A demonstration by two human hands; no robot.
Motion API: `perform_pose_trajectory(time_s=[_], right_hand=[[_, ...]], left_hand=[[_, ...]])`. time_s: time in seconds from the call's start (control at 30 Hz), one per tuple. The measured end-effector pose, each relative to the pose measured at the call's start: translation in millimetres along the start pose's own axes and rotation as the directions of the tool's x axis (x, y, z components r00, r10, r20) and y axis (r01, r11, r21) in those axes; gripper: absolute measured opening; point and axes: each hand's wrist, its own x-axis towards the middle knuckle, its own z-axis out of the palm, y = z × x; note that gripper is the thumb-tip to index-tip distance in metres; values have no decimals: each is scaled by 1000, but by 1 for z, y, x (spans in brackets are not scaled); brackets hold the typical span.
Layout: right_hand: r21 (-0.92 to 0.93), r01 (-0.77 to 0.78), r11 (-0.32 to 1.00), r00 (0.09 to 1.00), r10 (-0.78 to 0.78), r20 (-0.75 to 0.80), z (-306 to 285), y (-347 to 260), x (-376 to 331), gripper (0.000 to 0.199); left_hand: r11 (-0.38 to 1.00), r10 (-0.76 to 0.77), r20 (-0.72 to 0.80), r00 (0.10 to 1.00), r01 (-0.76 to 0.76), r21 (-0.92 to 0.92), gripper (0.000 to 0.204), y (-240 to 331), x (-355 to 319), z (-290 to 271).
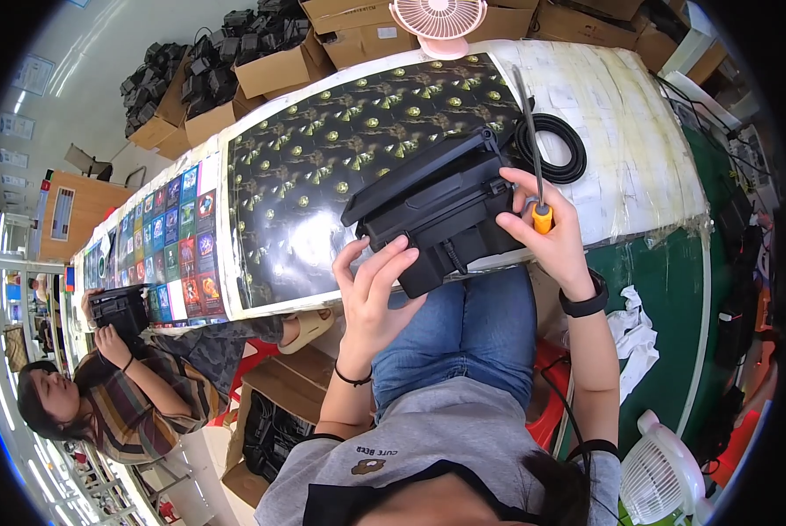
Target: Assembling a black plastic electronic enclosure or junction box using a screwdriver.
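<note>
A black plastic device, boxy with a hinged flap, rests on the front edge of the table. My left hand grips its near left corner, fingers spread over the casing. My right hand steadies the device's right side while holding a screwdriver with an orange handle, its long shaft pointing up and away. A black wristband is on each wrist.
A coil of black cable lies right of the device. A pink fan stands at the table's far edge, with cardboard boxes of black parts behind. A co-worker at left holds another black device. A white fan sits low right.
</note>
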Motion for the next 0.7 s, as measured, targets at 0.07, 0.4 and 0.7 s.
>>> perform_pose_trajectory(time_s=[0.07, 0.4, 0.7], right_hand=[[20, 4, 1000, 1000, -4, 12, 1, 5, 0, 34], [18, 6, 1000, 999, -6, -34, 8, 22, 37, 31], [117, -187, 975, 982, 184, 41, 22, 31, 61, 45]], left_hand=[[999, 7, 12, 1000, -8, 40, 74, 1, -2, -2], [970, 239, 99, 966, -234, -60, 78, -42, 24, 3], [980, 199, 107, 974, -196, -42, 71, -68, 51, 3]])
